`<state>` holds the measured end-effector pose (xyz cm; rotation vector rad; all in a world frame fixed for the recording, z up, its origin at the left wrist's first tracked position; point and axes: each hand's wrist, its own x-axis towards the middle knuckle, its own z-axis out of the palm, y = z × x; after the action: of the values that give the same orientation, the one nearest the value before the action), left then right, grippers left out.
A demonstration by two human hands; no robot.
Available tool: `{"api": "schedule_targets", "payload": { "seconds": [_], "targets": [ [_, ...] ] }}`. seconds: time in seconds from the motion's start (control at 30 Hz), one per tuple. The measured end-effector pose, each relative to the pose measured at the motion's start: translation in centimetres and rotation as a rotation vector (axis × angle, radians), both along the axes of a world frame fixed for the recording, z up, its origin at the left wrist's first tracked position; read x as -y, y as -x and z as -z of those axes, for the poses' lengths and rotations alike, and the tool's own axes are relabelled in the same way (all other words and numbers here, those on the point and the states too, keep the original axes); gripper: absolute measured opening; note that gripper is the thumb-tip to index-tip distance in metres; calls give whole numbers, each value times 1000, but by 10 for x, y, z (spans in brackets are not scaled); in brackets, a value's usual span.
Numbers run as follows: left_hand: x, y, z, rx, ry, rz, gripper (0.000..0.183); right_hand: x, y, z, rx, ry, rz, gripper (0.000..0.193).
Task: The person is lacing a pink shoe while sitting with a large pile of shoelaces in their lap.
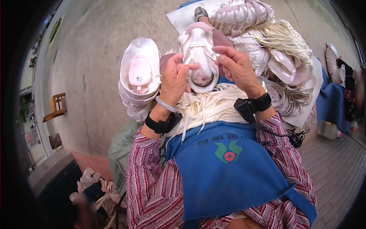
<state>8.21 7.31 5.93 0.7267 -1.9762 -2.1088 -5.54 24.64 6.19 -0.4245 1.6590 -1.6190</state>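
Observation:
A pink and white shoe upper (198, 37) lies over my lap, its toe pointing away from me. A white shoelace (209, 54) runs across its eyelets. My left hand (175, 78) is closed at the upper's left edge, thumb and forefinger pinched on the lace. On the other side my right hand (238, 68) pinches the lace near the right eyelets. What lies deeper inside both fists is hidden. A bundle of loose cream laces (213, 100) is spread across my lap, just below the upper.
Stacked white and pink uppers (139, 76) stand on the left. At right, more uppers (244, 17) and a hank of cream laces (284, 36) are piled on a white sheet. A green sack (120, 149), a small wooden stool (57, 107) and a plastic jug (329, 130) are around me.

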Motion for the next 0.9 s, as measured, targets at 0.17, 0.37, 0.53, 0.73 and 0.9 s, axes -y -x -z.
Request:
{"api": "schedule_targets", "payload": {
  "seconds": [0.17, 0.37, 0.53, 0.73, 0.9],
  "targets": [
    [-20, -6, 2, 66, -614, 72, 28, 10, -45, -3, -252, 75, 13, 17],
    [-22, -11, 0, 78, -749, 71, 30, 3, -68, 1, -173, 26, 21, 12],
    [-26, -6, -10, 40, -678, 105, 31, 3, -71, -6, 16, 93, 75, 10],
    [-28, -10, -16, 34, -253, 3, 23, 7, -70, -8, -463, 66, 101, 21],
    [-31, -15, -17, -56, 113, 116, 18, 10, -61, -10, -628, 31, 71, 22]
  ]
}}
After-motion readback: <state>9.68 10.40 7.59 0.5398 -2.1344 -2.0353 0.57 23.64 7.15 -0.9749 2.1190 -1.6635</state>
